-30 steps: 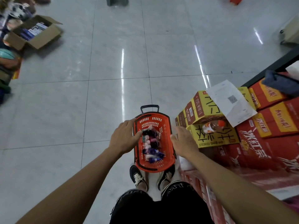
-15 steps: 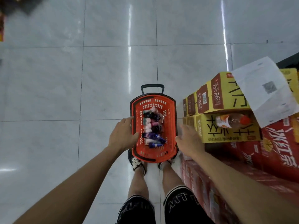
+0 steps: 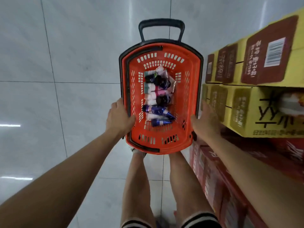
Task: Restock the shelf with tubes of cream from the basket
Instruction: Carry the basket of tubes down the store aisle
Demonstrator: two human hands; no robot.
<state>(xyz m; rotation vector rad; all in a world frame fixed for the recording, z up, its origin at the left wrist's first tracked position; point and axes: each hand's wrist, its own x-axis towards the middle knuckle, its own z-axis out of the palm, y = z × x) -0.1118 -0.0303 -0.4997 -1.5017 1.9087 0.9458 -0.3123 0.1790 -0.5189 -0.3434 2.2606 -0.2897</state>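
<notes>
Gripping the orange basket's [image 3: 192,89] side rims, the left hand [image 3: 119,120] curled fingers over; the right hand's [image 3: 204,122] fingers lay straight. Tubes of cream [image 3: 157,96] lay inside. Open floor [image 3: 65,63] left; yellow cartons [image 3: 246,109] crowded right, print blurred.

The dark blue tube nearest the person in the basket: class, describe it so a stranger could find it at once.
Find the red basket on the pale tiled floor, held between the left hand and right hand. Its tubes lie in a row; the dark blue tube ends that row nearest the person, below a white one.
</notes>
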